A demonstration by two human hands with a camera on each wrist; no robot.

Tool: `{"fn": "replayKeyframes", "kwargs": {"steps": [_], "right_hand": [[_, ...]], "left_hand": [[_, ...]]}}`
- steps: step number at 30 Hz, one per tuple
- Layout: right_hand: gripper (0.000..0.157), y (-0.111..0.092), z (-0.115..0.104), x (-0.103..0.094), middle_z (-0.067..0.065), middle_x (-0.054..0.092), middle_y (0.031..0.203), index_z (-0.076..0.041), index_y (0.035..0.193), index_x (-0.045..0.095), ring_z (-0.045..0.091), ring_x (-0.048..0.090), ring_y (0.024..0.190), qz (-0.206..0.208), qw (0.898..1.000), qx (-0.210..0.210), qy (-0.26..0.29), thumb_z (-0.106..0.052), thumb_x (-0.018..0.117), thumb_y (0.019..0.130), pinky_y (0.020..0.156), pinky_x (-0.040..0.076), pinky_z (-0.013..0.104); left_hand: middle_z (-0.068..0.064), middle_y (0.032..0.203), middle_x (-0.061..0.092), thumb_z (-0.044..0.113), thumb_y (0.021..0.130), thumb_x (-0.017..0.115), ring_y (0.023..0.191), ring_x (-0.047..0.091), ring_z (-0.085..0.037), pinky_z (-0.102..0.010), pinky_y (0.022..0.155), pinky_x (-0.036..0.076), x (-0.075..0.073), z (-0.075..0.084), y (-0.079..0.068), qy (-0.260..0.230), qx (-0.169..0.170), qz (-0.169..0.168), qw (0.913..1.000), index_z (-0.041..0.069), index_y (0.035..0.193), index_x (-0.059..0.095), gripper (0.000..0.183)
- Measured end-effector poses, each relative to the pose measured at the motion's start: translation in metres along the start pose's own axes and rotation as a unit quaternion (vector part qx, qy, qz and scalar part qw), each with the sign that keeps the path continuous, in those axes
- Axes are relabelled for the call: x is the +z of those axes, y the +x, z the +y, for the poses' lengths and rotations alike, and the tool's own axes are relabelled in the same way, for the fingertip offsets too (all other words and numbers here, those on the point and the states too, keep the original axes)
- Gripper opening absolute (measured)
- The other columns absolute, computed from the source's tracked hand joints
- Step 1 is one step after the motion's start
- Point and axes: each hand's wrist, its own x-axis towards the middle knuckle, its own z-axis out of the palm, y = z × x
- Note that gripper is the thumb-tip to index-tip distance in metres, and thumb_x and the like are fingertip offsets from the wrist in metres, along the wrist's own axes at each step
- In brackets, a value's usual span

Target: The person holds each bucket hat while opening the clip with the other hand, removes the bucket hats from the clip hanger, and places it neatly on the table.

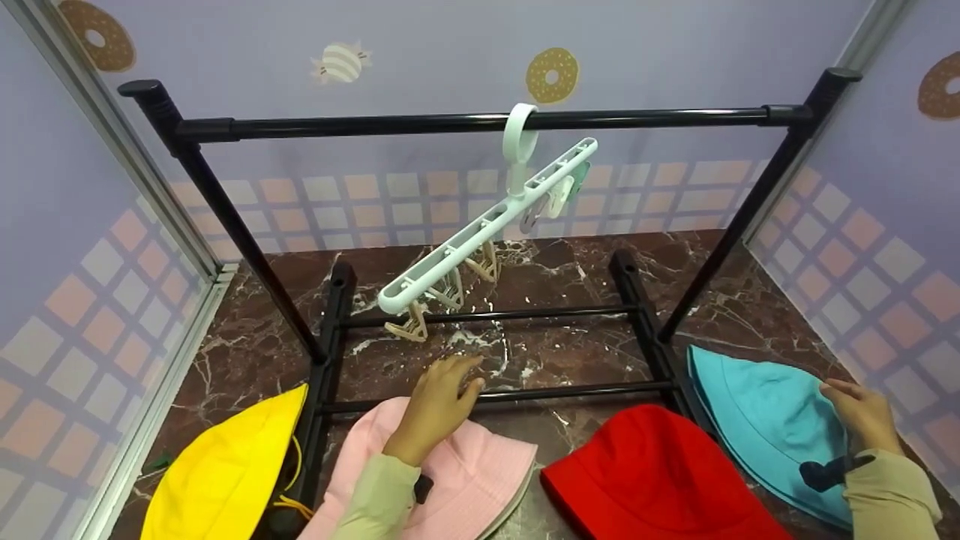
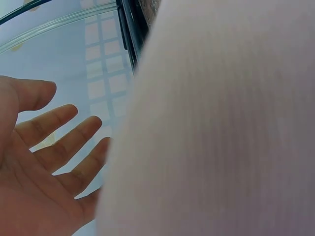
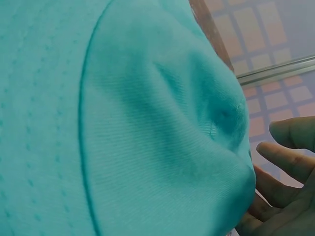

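Note:
My left hand (image 1: pixel 439 405) hovers over the pink bucket hat (image 1: pixel 480 465). Its fingers are spread and hold nothing; in the left wrist view the bare palm (image 2: pixel 39 187) shows beside a blurred pale surface (image 2: pixel 211 128). At the far right, my right hand (image 1: pixel 862 412) is at the crown of the turquoise bucket hat (image 1: pixel 780 409). In the right wrist view its loosely bent fingers (image 3: pixel 283 160) lie beside the crown's edge (image 3: pixel 197 128), some partly behind it; firm contact is hard to tell. A red bucket hat (image 1: pixel 660 472) and a yellow one (image 1: pixel 225 465) lie nearby.
A black rack's top bar (image 1: pixel 360 126) carries a pale green hanger (image 1: pixel 465 244) with several clips (image 1: pixel 411 324) dangling. Lower bars (image 1: pixel 577 391) run just above the dark marbled surface (image 1: pixel 555 352). Patterned panels (image 1: pixel 420 67) enclose the back and sides.

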Motion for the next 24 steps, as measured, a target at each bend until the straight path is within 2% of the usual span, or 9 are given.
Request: {"fn": "replayKeyframes", "kwargs": {"steps": [10,20,24], "right_hand": [[0.071,-0.001,0.006,0.000,0.038,0.015,0.151,0.013,0.144,0.027,0.053,0.015,0.139,-0.009,1.000,0.015,-0.026,-0.040,0.039,0.098,0.113,0.021,0.059],[0.065,0.000,-0.001,0.003,0.040,0.017,0.148,0.015,0.143,0.025,0.054,0.017,0.138,-0.017,0.997,-0.002,-0.081,-0.033,0.031,0.100,0.113,0.022,0.059],[0.063,-0.004,-0.010,0.009,0.039,0.019,0.148,0.013,0.145,0.021,0.054,0.020,0.137,0.003,0.995,-0.024,-0.097,-0.031,0.026,0.101,0.111,0.024,0.060]], "left_hand": [[-0.011,0.122,0.064,0.023,0.094,0.060,0.115,0.057,-0.034,-0.054,0.098,0.042,0.002,-0.001,0.000,0.004,0.001,-0.003,1.0000,0.007,0.122,0.064,0.033],[-0.014,0.125,0.063,0.024,0.095,0.057,0.119,0.055,-0.036,-0.052,0.102,0.041,-0.002,-0.003,0.000,0.031,0.011,-0.019,0.9993,0.007,0.124,0.063,0.034],[-0.017,0.128,0.061,0.025,0.096,0.056,0.122,0.053,-0.038,-0.053,0.106,0.036,-0.005,-0.003,-0.001,0.046,0.015,-0.025,0.9985,0.006,0.127,0.061,0.036]]}}
